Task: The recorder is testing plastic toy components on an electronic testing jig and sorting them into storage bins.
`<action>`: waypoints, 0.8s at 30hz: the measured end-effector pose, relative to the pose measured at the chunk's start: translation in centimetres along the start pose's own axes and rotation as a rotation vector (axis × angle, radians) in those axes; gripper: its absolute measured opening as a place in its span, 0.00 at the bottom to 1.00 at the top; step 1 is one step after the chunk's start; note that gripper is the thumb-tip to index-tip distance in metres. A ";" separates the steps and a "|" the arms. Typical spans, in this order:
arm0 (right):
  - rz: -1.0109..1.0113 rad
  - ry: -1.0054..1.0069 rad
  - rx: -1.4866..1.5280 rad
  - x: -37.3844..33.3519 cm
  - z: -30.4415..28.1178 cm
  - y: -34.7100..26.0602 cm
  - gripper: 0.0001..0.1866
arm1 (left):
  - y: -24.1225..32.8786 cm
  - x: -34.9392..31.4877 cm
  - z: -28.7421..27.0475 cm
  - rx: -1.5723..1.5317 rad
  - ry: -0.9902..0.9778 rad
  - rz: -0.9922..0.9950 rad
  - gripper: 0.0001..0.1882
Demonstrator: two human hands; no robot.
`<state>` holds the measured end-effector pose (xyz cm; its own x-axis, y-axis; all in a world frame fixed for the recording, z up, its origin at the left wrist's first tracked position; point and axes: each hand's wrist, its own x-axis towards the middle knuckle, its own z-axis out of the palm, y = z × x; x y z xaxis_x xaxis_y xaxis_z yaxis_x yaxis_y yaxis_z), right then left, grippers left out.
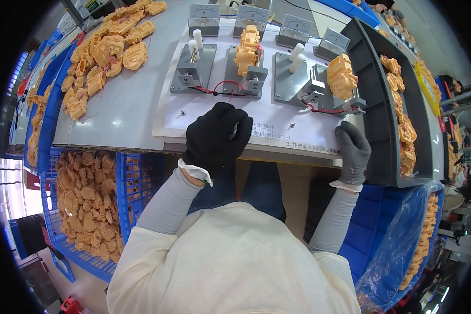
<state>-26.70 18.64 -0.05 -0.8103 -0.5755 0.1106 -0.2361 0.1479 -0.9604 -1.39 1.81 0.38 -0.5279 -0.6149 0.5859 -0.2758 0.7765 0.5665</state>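
My left hand (218, 133), in a black glove, is closed in a pinch at the front of the white test board (193, 118). A thin red wire (231, 96) runs down to its fingertips from a fixture, where a yellow-orange plastic gearbox housing (247, 52) stands upright. My right hand (354, 152), in a grey glove, is curled at the board's front right edge; whatever its fingers hold, if anything, is hidden. Above it, a second housing (342, 77) sits tilted on the rightmost fixture, next to a metal clamp (357, 103). The other two fixtures (198, 65) (292, 78) carry bare white posts.
Several analog meters (204, 20) line the board's back. Loose housings (109, 55) are heaped at the left. A deep grey bin (369, 57) holding more housings borders the board's right. Below the table stand a filled blue crate (121, 180) and a plastic-lined blue bin (397, 251).
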 end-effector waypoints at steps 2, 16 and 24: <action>0.000 -0.005 0.010 0.0 0.0 -0.1 0.11 | 0.0 0.0 0.0 -0.006 0.000 0.001 0.05; 0.022 0.019 0.032 -0.4 0.5 -0.9 0.12 | -1.6 -0.7 -0.8 -0.794 0.371 -0.339 0.23; -0.004 0.036 0.057 -0.4 0.4 -0.5 0.12 | -0.6 0.1 -0.8 -0.241 -0.112 -0.280 0.18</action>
<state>-26.05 18.45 0.29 -0.8286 -0.5463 0.1227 -0.2092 0.0989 -0.9729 -0.64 1.18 0.61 -0.5467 -0.7697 0.3298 -0.2321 0.5176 0.8235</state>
